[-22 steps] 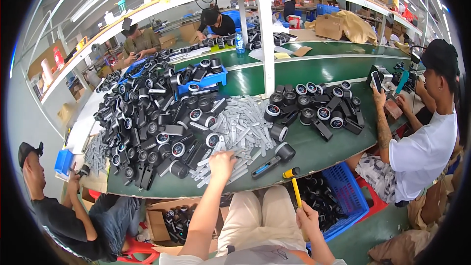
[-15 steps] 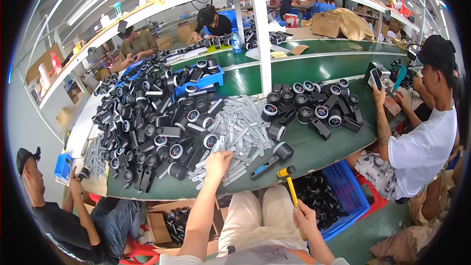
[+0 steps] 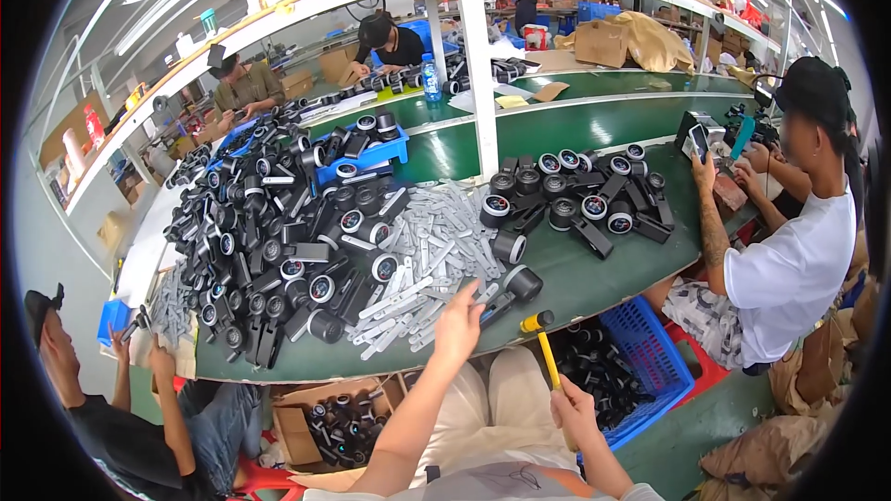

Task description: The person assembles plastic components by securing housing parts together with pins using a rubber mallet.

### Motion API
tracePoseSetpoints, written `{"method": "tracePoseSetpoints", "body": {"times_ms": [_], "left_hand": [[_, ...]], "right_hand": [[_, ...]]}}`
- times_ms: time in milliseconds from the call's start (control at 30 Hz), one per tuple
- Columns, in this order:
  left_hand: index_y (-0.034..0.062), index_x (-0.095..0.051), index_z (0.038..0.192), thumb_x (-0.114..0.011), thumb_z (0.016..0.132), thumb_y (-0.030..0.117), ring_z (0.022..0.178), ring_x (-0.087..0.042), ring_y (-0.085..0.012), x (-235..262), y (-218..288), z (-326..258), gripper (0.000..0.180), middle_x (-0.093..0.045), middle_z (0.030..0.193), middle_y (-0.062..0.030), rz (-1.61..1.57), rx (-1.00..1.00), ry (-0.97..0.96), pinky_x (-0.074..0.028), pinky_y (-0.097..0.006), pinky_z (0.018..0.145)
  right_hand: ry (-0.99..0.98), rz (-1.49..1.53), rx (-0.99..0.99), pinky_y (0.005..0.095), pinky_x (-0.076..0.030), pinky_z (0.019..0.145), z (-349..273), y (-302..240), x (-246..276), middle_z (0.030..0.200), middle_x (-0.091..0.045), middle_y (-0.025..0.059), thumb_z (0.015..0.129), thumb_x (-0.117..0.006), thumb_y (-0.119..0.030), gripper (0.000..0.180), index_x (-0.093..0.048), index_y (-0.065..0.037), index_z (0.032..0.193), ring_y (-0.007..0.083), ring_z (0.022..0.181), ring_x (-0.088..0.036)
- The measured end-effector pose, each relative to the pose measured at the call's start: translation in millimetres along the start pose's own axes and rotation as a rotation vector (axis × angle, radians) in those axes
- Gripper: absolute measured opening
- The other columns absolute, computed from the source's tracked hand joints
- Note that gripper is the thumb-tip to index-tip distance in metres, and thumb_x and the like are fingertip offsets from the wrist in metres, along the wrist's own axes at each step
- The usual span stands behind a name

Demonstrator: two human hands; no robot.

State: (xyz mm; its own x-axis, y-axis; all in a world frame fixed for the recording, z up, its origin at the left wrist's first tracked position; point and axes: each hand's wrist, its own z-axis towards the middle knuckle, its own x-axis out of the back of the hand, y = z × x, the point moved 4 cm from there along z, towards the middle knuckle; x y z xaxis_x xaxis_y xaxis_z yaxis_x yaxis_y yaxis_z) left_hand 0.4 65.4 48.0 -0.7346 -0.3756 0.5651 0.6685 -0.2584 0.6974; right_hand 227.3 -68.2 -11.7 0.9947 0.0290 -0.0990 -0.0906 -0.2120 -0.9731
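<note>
My right hand [image 3: 574,410] grips a small mallet [image 3: 549,358] by its yellow handle; the yellow-and-black head points up near the table's front edge. My left hand [image 3: 457,325] hovers over that edge, fingers apart, with nothing visible in it. Just beyond its fingertips lies a black device with a round head [image 3: 523,284]; its flat handle is partly hidden by the fingers. Left of this hand spreads a heap of grey plastic strips [image 3: 436,246].
A big pile of black round-headed devices [image 3: 269,241] covers the table's left, a smaller group [image 3: 594,195] its right. Below are a blue crate [image 3: 664,362] and a cardboard box [image 3: 299,434] holding such devices. Co-workers sit left [image 3: 121,436] and right [image 3: 789,269]. A white post [image 3: 478,65] rises behind.
My left hand has moved right, from the grey strips to the black device, and its fingers have spread. The mallet stays in my right hand. The view has shifted slightly.
</note>
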Motion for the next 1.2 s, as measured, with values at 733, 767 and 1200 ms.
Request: {"method": "tracePoseSetpoints", "body": {"times_ms": [733, 767, 1200], "left_hand": [[0.0149, -0.073, 0.1, -0.069, 0.079, 0.017, 0.084, -0.054, -0.024, -21.0, 18.4, -16.3, 0.021, -0.053, 0.085, -0.0056, 0.287, -0.066, 0.171, -0.043, -0.039, 0.07], [0.0144, -0.074, 0.101, -0.069, 0.08, 0.017, 0.083, -0.052, -0.0249, -19.9, 19.0, -16.2, 0.021, -0.053, 0.084, -0.0063, 0.275, -0.062, 0.171, -0.042, -0.039, 0.07], [0.0159, -0.076, 0.094, -0.075, 0.073, 0.012, 0.083, -0.05, -0.0252, -27.3, -4.0, -12.8, 0.021, -0.056, 0.084, -0.0044, 0.063, 0.004, 0.187, -0.04, -0.037, 0.076]], "right_hand": [[-0.027, -0.432, 0.385, 0.0259, -0.044, 0.055, 28.9, -40.0, -1.3, 0.066, -0.052, 0.0074, 0.089, -0.057, -0.006, 0.04, -0.051, -0.004, 0.129, 0.0113, 0.056, -0.051], [-0.026, -0.462, 0.39, 0.0304, -0.048, 0.063, 33.6, -50.2, -3.9, 0.074, -0.059, 0.0139, 0.088, -0.059, -0.006, 0.04, -0.051, -0.001, 0.128, 0.0197, 0.065, -0.06], [-0.003, -0.62, 0.642, 0.0331, -0.049, 0.069, 58.5, -82.5, -4.4, 0.085, -0.063, 0.0207, 0.089, -0.058, -0.008, 0.04, -0.051, 0.003, 0.127, 0.0274, 0.075, -0.065]]}}
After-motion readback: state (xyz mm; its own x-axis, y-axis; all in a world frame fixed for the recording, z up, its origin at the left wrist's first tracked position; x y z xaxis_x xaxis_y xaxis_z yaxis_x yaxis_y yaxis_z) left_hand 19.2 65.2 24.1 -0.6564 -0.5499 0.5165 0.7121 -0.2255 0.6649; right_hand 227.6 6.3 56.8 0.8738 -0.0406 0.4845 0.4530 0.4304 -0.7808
